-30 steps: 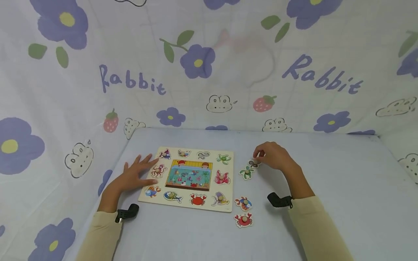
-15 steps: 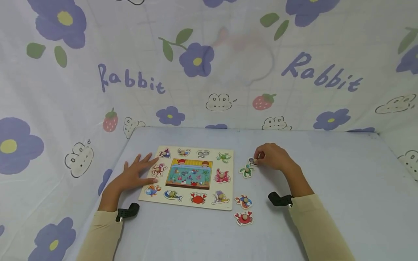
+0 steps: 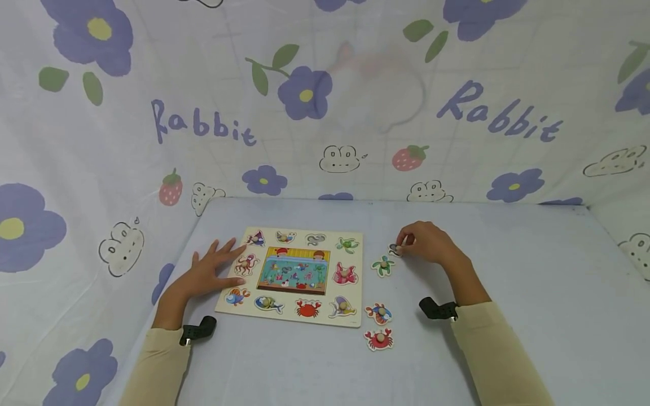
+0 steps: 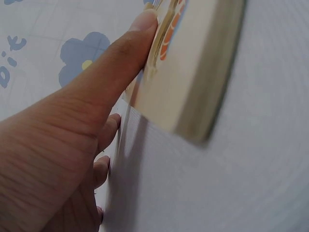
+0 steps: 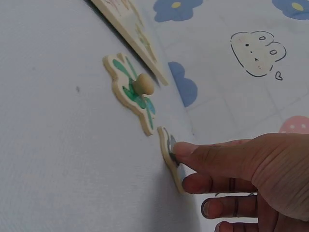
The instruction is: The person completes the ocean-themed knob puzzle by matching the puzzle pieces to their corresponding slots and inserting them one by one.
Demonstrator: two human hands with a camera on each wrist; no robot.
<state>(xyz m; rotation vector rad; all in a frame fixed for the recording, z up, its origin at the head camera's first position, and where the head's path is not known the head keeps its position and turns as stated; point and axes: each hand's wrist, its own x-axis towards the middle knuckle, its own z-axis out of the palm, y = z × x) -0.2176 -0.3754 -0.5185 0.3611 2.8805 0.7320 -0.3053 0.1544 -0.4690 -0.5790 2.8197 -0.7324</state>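
Note:
My right hand (image 3: 425,242) pinches a grey, eel-like puzzle piece (image 3: 393,250) at the right of the board; its thumb and forefinger meet over the piece in the right wrist view, hiding its peg. Just below that piece lies a green turtle piece (image 3: 383,265) with a wooden knob, also seen in the right wrist view. My left hand (image 3: 208,273) rests with spread fingers on the left edge of the wooden puzzle board (image 3: 301,239). In the left wrist view, its thumb (image 4: 145,21) lies along the board's edge. Turtle, eel, crab and hermit crab spots on the board show no knobs.
A blue-and-orange hermit crab piece (image 3: 379,314) and a red crab piece (image 3: 380,339) lie right of the board's lower corner. Several knobbed pieces sit in the board, among them a pink starfish (image 3: 345,274). A printed curtain (image 3: 376,113) stands behind the white table (image 3: 284,361).
My right fingers have closed lower around the eel-like piece, which has turned and shifted slightly away from the turtle piece. My left hand stays in place on the board.

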